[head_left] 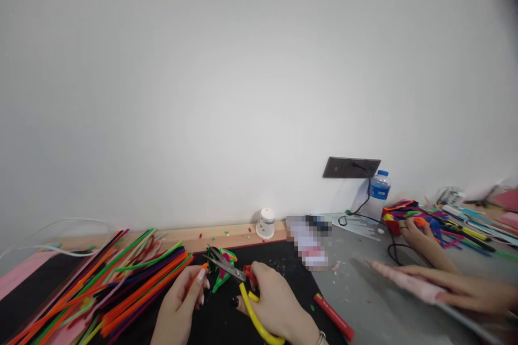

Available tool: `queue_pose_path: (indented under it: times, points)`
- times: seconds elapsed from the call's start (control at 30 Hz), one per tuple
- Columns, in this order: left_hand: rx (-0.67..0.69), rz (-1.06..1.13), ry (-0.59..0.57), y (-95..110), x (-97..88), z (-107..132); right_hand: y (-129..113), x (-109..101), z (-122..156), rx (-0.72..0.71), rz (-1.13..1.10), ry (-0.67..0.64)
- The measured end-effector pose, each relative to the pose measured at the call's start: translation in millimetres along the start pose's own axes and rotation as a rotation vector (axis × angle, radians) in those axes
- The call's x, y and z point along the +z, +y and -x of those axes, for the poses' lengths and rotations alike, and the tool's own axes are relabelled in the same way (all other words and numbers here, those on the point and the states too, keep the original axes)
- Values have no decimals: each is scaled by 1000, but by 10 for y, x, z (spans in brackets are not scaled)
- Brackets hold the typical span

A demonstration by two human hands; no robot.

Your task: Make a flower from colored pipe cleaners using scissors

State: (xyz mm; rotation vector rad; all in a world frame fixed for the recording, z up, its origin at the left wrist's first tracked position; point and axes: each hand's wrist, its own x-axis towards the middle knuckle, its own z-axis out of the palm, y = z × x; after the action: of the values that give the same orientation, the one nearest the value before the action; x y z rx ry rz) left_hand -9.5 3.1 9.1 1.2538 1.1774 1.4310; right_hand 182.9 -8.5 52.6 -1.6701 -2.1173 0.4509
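My left hand [184, 294] is closed in a pinch on an orange pipe cleaner [204, 266], whose short end pokes up past the fingertips. In my right hand [277, 294] is a pair of scissors [234, 271] with yellow and red handles. The scissor blades are spread and point left, close to the orange tip; whether they touch it I cannot tell. Just behind the blades lies a tangle of green, pink and orange pipe cleaner pieces [222, 280] on a black mat [220, 323].
Bundles of coloured pipe cleaners [141, 302] lie at left. A white paper cup [265, 225] stands by the wall. A red tube-shaped object [334, 317] rests right of my hand. A co-worker's hands [465, 285] hold a pink tool; near them are a water bottle [379, 188] and a black cable [369, 194].
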Motion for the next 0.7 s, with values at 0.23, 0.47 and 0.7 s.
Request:
queue_pose_path:
  times: [0.23, 0.47, 0.7]
  points:
    - [16, -58, -41, 3, -10, 39, -82, 35, 9, -10, 104, -63]
    - [-5, -58, -114, -12, 20, 57, -69, 49, 3, -14, 89, -55]
    - [11, -80, -118, -17, 13, 33, -48, 60, 3, -20, 82, -35]
